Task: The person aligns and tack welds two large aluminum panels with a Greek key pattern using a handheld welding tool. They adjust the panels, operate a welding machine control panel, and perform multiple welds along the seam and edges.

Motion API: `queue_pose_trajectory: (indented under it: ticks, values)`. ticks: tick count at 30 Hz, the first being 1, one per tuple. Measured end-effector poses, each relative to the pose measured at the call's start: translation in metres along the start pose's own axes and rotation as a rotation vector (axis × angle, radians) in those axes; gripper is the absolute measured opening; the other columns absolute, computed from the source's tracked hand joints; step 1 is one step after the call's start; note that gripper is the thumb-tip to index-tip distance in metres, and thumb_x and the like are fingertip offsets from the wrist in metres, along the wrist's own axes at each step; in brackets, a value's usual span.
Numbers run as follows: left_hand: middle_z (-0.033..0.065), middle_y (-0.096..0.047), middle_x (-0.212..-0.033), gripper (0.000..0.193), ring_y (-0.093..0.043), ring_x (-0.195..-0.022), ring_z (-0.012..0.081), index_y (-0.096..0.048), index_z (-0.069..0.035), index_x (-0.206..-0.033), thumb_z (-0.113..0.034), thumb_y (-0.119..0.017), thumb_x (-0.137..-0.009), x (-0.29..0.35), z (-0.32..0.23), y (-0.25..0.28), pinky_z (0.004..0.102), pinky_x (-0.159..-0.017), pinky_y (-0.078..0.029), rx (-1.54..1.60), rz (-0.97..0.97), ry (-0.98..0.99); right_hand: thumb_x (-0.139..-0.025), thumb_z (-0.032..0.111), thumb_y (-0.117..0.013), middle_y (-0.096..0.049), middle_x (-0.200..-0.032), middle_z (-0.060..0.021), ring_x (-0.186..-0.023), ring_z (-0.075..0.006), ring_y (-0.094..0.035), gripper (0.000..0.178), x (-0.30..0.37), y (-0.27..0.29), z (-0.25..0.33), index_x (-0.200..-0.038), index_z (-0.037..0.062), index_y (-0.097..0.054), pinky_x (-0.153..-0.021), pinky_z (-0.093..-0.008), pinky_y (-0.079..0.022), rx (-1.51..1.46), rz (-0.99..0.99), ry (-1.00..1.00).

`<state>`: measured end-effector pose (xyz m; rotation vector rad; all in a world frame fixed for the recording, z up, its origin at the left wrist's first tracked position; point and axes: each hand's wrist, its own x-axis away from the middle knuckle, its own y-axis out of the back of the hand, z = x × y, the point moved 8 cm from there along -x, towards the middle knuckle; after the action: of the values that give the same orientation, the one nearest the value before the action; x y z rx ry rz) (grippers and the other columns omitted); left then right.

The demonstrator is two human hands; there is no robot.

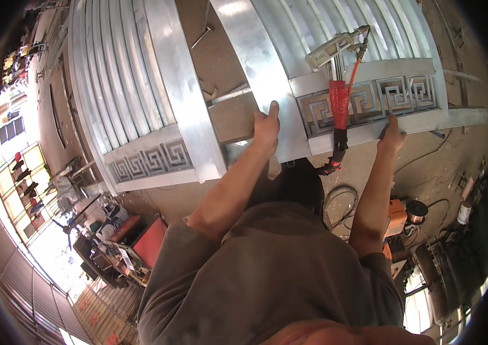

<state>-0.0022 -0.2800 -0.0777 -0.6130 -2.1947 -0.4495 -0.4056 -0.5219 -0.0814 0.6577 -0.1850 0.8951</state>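
A silvery metal gate panel [258,52] with ribbed slats and a squared fretwork band lies in front of me, to the right. My left hand [267,131] grips its left side, thumb on the face and fingers mostly hidden at the edge. My right hand [392,138] is closed over the near bottom rail, its fingers largely out of sight underneath. A hand tool [339,103] with a pale metal body and red-wrapped grip rests on the panel between my hands. A matching panel [180,69] lies to the left, a gap between the two.
Metal bars [229,95] cross beneath the gap. By my right arm are a coiled cable [339,204], an orange machine [394,217] and a wire spool [416,211]. A red cabinet [147,238] stands at lower left, and a metal length [465,118] projects at right.
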Motion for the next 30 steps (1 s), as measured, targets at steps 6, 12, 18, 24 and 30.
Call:
queue_pose_trajectory:
  ticks: [6,12,18,24,30]
  values:
    - [0.0114,-0.065,-0.113,0.077,-0.06,-0.096,0.0222,-0.044,0.009,-0.155,-0.045,-0.069,-0.106,0.004,-0.004,0.006,0.0438,-0.088,-0.055,-0.194,-0.023,0.052,-0.086,0.041,-0.089,-0.057,-0.157,-0.0197,-0.135,-0.0353,-0.062,0.099,0.014,0.012,0.001,-0.166,0.0034,-0.044,-0.106,-0.0524,-0.055,0.053,0.158,-0.059]
    - [0.0296,-0.065,-0.142,0.077,-0.067,-0.123,0.0412,-0.051,0.004,-0.155,-0.046,-0.073,-0.101,0.044,-0.038,0.052,0.0483,-0.106,-0.054,-0.55,-0.063,-0.521,-0.098,0.04,-0.082,-0.062,-0.146,-0.0239,-0.134,-0.0445,-0.059,0.073,0.099,0.018,0.054,-0.156,0.0033,-0.055,-0.118,-0.0528,-0.045,0.461,0.095,1.06]
    - [0.0269,-0.048,-0.163,0.081,-0.045,-0.149,0.0468,-0.05,-0.006,-0.159,-0.045,-0.078,-0.094,0.096,-0.039,0.167,0.0575,-0.124,-0.036,-1.061,-0.411,-0.839,-0.095,0.033,-0.082,-0.064,-0.143,-0.0266,-0.135,-0.0476,-0.059,0.079,0.194,-0.066,0.032,-0.158,0.0023,-0.045,-0.112,-0.0555,-0.048,0.597,0.616,0.951]
    - [0.0289,-0.042,-0.167,0.086,-0.037,-0.156,0.046,-0.046,-0.005,-0.162,-0.047,-0.078,-0.093,0.094,-0.009,0.208,0.0607,-0.128,-0.028,-1.139,-0.446,-0.723,-0.09,0.037,-0.082,-0.064,-0.147,-0.0295,-0.13,-0.0488,-0.065,0.095,0.202,-0.085,0.049,-0.165,0.004,-0.033,-0.108,-0.0535,-0.052,0.676,0.731,0.682]
    - [0.0287,-0.044,-0.165,0.088,-0.039,-0.155,0.045,-0.045,-0.004,-0.162,-0.047,-0.078,-0.092,0.093,-0.007,0.209,0.0608,-0.128,-0.029,-1.088,-0.455,-0.735,-0.088,0.042,-0.081,-0.064,-0.146,-0.0305,-0.129,-0.0503,-0.066,0.103,0.197,-0.095,0.048,-0.169,0.0064,-0.029,-0.11,-0.0526,-0.052,0.668,0.7,0.728]
